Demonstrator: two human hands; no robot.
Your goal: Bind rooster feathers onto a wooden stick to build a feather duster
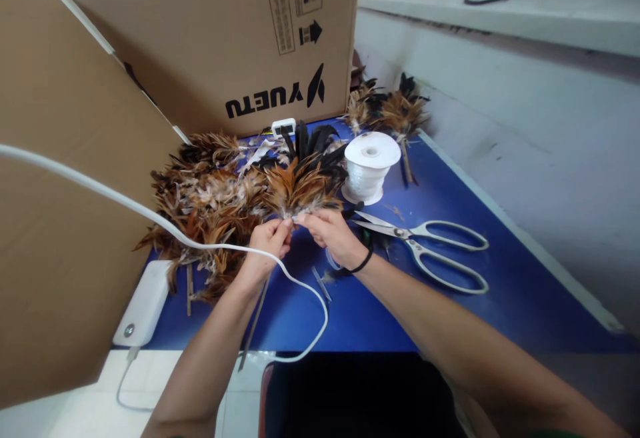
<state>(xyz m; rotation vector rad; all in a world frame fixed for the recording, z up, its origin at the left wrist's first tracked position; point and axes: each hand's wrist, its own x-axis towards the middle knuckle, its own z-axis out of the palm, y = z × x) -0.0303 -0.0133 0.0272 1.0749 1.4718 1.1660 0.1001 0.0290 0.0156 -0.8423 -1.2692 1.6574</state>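
Both hands meet at the base of a brown and black feather bunch [296, 188] over the blue table. My left hand [271, 241] is closed, thumb and fingers pinching the bunch's pale lower edge. From the right, my right hand [333, 233] pinches the same edge, its fingers almost touching the left thumb. What exactly lies between the fingertips is too small to make out. Just behind my right hand stands a white spool [369, 168] of ribbon or tape. Large scissors [405, 233] with white handles lie to its right, blades apart.
A heap of brown feathers [210, 205] covers the table's left side. Cardboard boxes [210, 45] wall the back and left. A white cable [165, 221] crosses in front of my left forearm. A white power bank [143, 301] lies at the left edge. More feather bunches [403, 115] rest back right.
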